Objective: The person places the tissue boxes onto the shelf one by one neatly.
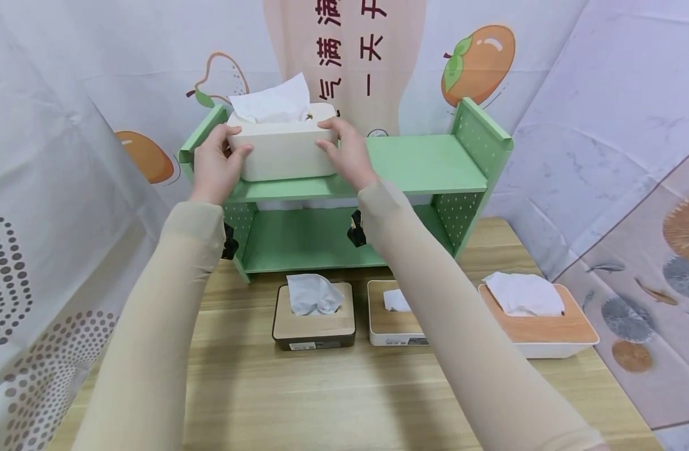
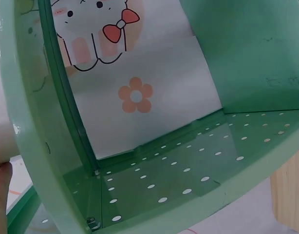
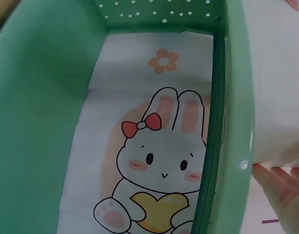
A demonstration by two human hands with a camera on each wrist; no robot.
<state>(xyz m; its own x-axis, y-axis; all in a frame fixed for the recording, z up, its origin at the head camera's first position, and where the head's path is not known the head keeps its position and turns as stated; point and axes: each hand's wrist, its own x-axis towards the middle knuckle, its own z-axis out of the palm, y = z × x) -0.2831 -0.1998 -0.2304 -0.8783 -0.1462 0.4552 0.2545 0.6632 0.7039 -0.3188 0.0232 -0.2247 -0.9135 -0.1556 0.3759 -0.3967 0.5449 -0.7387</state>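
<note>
A cream tissue box (image 1: 285,150) with a white tissue (image 1: 274,101) standing out of its top sits at the left end of the upper level of a green shelf (image 1: 418,163). My left hand (image 1: 217,161) grips the box's left end, thumb on the front face. On its right end my right hand (image 1: 349,150) holds it the same way. The right wrist view shows part of my right hand (image 3: 283,195) against the white box side. Only a sliver of my left hand (image 2: 1,195) shows in the left wrist view.
On the wooden table (image 1: 322,401) before the shelf stand a dark-based tissue box (image 1: 316,322), a white one with a wooden lid (image 1: 386,322), partly behind my right sleeve, and a longer one (image 1: 575,319) at the right. A printed curtain hangs behind. The shelf's perforated right side panel (image 1: 482,134) rises above the upper level.
</note>
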